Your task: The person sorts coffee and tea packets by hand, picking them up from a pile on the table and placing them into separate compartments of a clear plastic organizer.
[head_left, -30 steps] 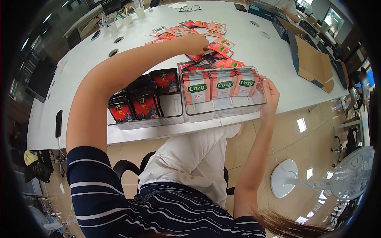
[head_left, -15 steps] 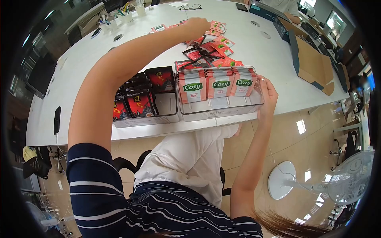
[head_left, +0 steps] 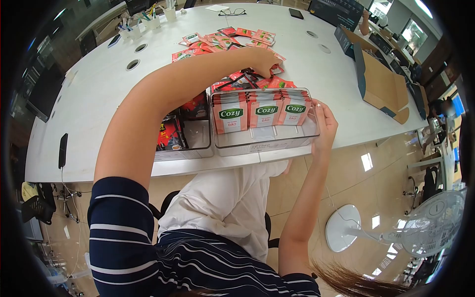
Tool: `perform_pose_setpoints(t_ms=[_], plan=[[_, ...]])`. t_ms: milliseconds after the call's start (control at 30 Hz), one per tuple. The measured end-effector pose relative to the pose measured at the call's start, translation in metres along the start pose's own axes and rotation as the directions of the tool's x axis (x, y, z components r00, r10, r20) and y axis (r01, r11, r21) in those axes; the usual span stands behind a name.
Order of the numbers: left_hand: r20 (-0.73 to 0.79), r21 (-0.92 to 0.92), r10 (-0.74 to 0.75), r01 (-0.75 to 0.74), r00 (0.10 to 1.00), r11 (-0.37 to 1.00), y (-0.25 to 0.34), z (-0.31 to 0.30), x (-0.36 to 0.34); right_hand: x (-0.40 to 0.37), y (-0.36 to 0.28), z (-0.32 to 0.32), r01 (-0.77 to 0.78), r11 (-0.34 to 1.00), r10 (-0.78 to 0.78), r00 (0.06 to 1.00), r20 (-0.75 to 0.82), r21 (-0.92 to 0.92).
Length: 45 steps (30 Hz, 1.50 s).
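My left hand [head_left: 264, 61] reaches across the pile of loose sachets, fingers curled down on a pink tea sachet [head_left: 277, 70]; the grip is partly hidden. At the right end of a clear plastic bin [head_left: 292, 140], my right hand [head_left: 324, 126] grips its wall. Inside that bin, pink Cozy tea sachets [head_left: 264, 114] stand upright in three rows along the back. A second clear bin [head_left: 198, 136] stands against its left side and holds black-and-red coffee sachets [head_left: 170, 132], partly covered by my left arm.
More pink sachets [head_left: 193, 38] lie scattered behind my left forearm. An open cardboard box [head_left: 381, 91] is on the right of the white table [head_left: 336, 74]. Glasses [head_left: 231, 12], a phone [head_left: 296, 13] and pen cups [head_left: 151, 22] are farther back. Another person's hand [head_left: 364, 24] shows at the far right.
My left hand has come back from the far part of the pile to its nearer right side. My right hand stays on the bin. The view has shifted slightly.
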<state>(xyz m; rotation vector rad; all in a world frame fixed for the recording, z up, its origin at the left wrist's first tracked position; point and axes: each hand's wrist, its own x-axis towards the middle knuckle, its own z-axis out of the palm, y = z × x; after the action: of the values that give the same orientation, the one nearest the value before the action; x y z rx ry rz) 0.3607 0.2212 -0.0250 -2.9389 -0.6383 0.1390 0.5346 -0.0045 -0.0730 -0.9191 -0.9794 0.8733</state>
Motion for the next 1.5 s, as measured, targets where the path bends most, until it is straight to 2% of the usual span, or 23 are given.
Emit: perform_pose_setpoints(t_ms=[33, 133, 233, 333, 433, 633, 733, 833, 933, 1033, 1133, 1333, 1500], plan=[[0.047, 0.009, -0.006, 0.005, 0.999, 1.0, -0.001, -0.005, -0.001, 0.0, 0.0, 0.001, 0.005, 1.0, -0.005, 1.0, -0.006, -0.008], [0.024, -0.026, -0.06, 0.06, 0.998, 0.998, 0.009, -0.021, -0.013, 0.0, 0.0, 0.001, 0.015, 1.0, -0.015, 1.0, -0.014, -0.023], [-0.057, -0.108, -0.006, 0.0, 0.998, 0.994, -0.006, -0.014, -0.01, 0.001, 0.001, 0.0, 0.02, 1.0, -0.02, 1.0, -0.007, -0.018], [-0.106, -0.114, -0.032, 0.02, 0.994, 0.993, -0.016, -0.014, -0.012, 0.001, 0.002, 0.0, 0.028, 0.999, -0.028, 1.0, -0.003, -0.021], [-0.264, -0.161, -0.028, -0.015, 0.964, 0.987, -0.037, -0.008, -0.014, 0.001, 0.002, 0.0, 0.032, 0.999, -0.032, 0.999, -0.002, -0.026], [-0.232, -0.287, -0.275, 0.205, 0.933, 0.936, -0.047, -0.036, -0.041, 0.0, 0.0, 0.001, 0.033, 0.999, -0.033, 0.999, 0.003, -0.018], [-0.259, -0.365, -0.282, 0.177, 0.924, 0.914, -0.074, -0.029, -0.046, 0.0, 0.0, 0.001, 0.037, 0.999, -0.037, 0.999, 0.0, -0.027], [-0.24, -0.499, -0.392, 0.233, 0.888, 0.835, -0.071, -0.042, -0.061, 0.0, 0.001, 0.0, 0.033, 0.999, -0.033, 0.999, 0.0, -0.016], [-0.259, -0.626, -0.388, 0.152, 0.885, 0.765, -0.088, -0.035, -0.069, 0.001, 0.002, 0.0, 0.025, 1.0, -0.025, 1.0, -0.003, -0.01], [-0.204, -0.727, -0.446, 0.17, 0.871, 0.665, -0.089, -0.04, -0.08, 0.0, 0.0, 0.001, 0.018, 1.0, -0.019, 1.0, -0.007, -0.012], [-0.214, -0.77, -0.437, 0.125, 0.873, 0.626, -0.091, -0.039, -0.089, 0.0, 0.001, 0.001, 0.022, 0.999, -0.023, 1.0, -0.014, -0.024], [-0.198, -0.693, -0.524, 0.259, 0.829, 0.673, -0.104, -0.029, -0.093, 0.0, 0.001, 0.0, 0.014, 1.0, -0.014, 1.0, -0.006, -0.011], [-0.166, -0.732, -0.556, 0.276, 0.815, 0.623, -0.091, -0.04, -0.104, 0.001, 0.002, -0.001, 0.03, 0.998, -0.031, 0.999, -0.019, -0.061]])
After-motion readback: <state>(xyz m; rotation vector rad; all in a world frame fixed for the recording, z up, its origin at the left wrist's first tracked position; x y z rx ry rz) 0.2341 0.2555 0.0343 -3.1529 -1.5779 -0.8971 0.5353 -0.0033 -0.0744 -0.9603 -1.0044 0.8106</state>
